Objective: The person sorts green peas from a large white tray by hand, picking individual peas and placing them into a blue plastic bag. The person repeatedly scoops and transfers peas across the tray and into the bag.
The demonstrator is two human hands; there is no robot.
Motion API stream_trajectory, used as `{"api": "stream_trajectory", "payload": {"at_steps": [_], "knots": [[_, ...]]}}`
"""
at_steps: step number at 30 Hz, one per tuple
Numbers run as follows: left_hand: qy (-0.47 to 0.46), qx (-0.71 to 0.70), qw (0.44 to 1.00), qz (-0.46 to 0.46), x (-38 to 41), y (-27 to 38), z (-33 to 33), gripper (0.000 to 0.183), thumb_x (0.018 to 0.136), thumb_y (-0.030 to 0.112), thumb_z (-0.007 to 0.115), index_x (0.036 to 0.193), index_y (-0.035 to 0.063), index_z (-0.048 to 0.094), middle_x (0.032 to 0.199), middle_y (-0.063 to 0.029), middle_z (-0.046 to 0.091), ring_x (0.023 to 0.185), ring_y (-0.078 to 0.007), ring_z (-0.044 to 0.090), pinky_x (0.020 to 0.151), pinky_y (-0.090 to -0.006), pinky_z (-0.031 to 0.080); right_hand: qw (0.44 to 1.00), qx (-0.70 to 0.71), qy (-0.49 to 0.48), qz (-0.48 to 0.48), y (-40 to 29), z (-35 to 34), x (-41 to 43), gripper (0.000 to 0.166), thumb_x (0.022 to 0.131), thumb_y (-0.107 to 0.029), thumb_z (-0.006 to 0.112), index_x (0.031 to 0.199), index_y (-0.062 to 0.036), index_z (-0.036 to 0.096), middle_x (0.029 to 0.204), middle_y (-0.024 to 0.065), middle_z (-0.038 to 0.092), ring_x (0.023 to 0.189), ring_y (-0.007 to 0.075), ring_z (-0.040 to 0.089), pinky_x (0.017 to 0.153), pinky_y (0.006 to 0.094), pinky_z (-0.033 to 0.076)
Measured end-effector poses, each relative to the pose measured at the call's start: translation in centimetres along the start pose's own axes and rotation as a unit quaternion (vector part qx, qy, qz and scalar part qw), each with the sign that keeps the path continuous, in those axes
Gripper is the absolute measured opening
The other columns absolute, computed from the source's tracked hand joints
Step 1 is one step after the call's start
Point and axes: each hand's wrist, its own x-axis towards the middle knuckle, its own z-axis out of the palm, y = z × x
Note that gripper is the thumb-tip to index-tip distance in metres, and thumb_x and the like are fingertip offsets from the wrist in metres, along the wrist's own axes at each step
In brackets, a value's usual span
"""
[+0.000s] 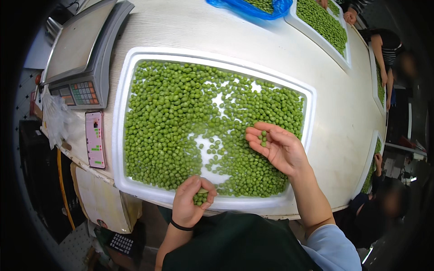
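A white foam tray [119,135] of shelled green peas [162,118] lies before me. The peas are thicker on the left and right, with the white bottom showing through near the middle. Curled at the tray's near edge, my left hand [190,201] holds a small heap of peas and a paler, flat green piece that I cannot identify. My right hand [279,147] is palm up over the right part of the tray, fingers bent, with a few peas resting on them.
Left of the tray are a digital scale [78,64], a lit smartphone [95,140] and a clear plastic bag [56,117]. A blue plastic bag [234,7] with peas lies at the far edge. Other people's hands [350,16] work at more pea trays [318,40] along the right.
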Motion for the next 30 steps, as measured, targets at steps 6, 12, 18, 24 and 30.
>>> {"api": "stream_trajectory", "payload": {"at_steps": [6,12,18,24,30], "knots": [[-0.001,0.002,1.0,0.002,0.1,-0.2,-0.1,0.029,0.1,0.022,0.041,0.086,0.0016,0.055,0.082,-0.0138,0.061,0.068,-0.017,0.052,0.052,-0.0261,0.036,1.0,0.018,-0.007,-0.002,-0.2,0.2,-0.4,0.034,0.1,-0.011,0.039,0.126,0.009,0.048,0.124,0.0255,0.055,0.112,0.0312,0.059,0.097,0.0413,0.05],[0.03,0.006,0.999,0.012,0.1,-0.3,0.1,0.027,0.1,0.019,0.041,0.084,-0.0008,0.052,0.081,-0.0184,0.057,0.061,-0.0183,0.049,0.047,-0.0261,0.037,0.947,-0.317,0.03,-0.038,-0.4,0.6,-1.6,0.021,0.091,-0.008,0.058,0.111,0.0006,0.06,0.101,0.0106,0.066,0.089,0.0176,0.063,0.076,0.0319,0.054],[0.027,0.01,0.999,0.013,0.2,-0.1,0.0,0.027,0.099,0.019,0.042,0.084,-0.0005,0.052,0.081,-0.0179,0.057,0.061,-0.0183,0.05,0.047,-0.0253,0.037,0.659,-0.677,-0.022,-0.327,-0.2,2.5,-0.2,0.015,0.077,-0.007,0.068,0.092,-0.0047,0.066,0.089,0.0102,0.065,0.082,0.0279,0.06,0.077,0.0371,0.048],[0.041,0.017,0.999,0.009,0.1,0.2,0.9,0.026,0.099,0.019,0.042,0.084,-0.0005,0.051,0.08,-0.0181,0.057,0.06,-0.0181,0.049,0.047,-0.0251,0.036,0.445,-0.76,-0.086,-0.466,4.8,5.0,6.3,0.033,0.075,-0.007,0.063,0.108,-0.003,0.062,0.122,0.0144,0.056,0.111,0.0309,0.054,0.09,0.0418,0.046],[0.047,0.005,0.999,0.016,-0.3,0.1,0.4,0.027,0.1,0.019,0.04,0.084,-0.0007,0.051,0.08,-0.0182,0.056,0.06,-0.018,0.049,0.048,-0.0251,0.036,0.425,-0.779,-0.138,-0.44,5.2,2.6,2.7,0.028,0.073,-0.008,0.06,0.101,-0.0034,0.061,0.119,0.0126,0.057,0.109,0.0295,0.054,0.088,0.0407,0.047]]}}
